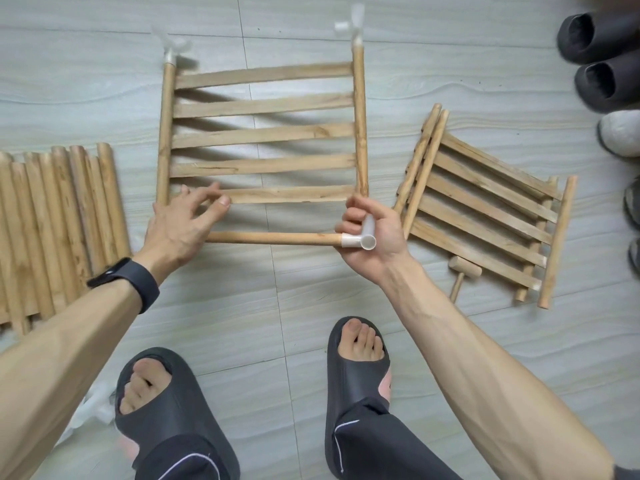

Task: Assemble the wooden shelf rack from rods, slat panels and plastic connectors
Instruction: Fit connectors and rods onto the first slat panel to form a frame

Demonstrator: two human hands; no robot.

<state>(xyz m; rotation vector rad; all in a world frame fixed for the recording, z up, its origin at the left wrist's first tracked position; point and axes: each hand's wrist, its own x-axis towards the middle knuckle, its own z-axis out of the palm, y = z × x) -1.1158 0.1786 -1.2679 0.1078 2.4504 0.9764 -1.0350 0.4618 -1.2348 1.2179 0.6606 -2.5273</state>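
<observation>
A slat panel (263, 136) with several slats between two side rods lies on the floor, a white plastic connector (171, 50) on its far left rod end and another connector (353, 29) on the far right. My right hand (372, 237) grips a white connector (363, 239) fitted on a loose wooden rod (273, 238), right at the panel's near right rod end. The rod runs leftward under my left hand (180, 226), whose fingers are spread over the panel's near left corner.
A row of loose rods (59, 220) lies at the left. Stacked slat panels (485, 209) lie at the right with a small wooden mallet (462, 271) beside them. Dark slippers (602, 60) line the right edge. My two feet in slippers stand below.
</observation>
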